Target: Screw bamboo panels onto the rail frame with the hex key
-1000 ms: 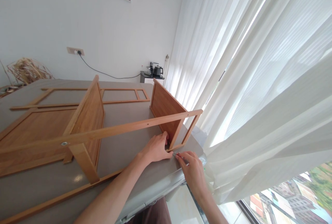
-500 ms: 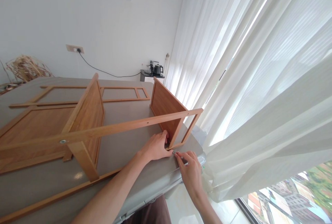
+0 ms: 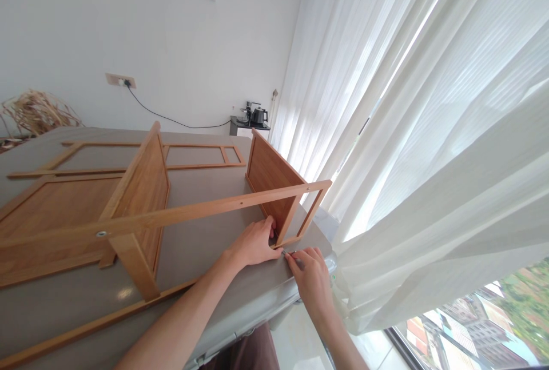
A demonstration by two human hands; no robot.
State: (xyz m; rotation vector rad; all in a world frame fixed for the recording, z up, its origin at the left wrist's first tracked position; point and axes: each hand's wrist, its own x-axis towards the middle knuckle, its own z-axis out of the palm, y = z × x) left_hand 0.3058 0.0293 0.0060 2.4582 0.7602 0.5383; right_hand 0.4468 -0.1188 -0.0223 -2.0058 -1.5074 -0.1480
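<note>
A wooden shelf frame (image 3: 223, 205) stands on its side on the grey-covered table, with two panels set crosswise in it. My left hand (image 3: 256, 244) is closed around its lower rail, beside the foot of the right-hand shelf panel (image 3: 274, 178). The thumb lies on the near side, and part of the fingers is hidden behind the wood. Just to the right, my right hand (image 3: 312, 275) pinches a small thin metal piece (image 3: 286, 253) whose tip points at the rail by my left thumb. It is too small to tell whether this is a screw or a hex key.
A second wooden side frame (image 3: 195, 146) and a loose wooden panel (image 3: 64, 204) lie on the table (image 3: 206, 187) further left and back. White curtains (image 3: 386, 158) hang close to the table's right edge. A black kettle (image 3: 259, 115) stands on a small cabinet behind.
Both hands stay at the same corner of the frame. The right fingers have shifted slightly around the metal piece, and the whole view has moved a little.
</note>
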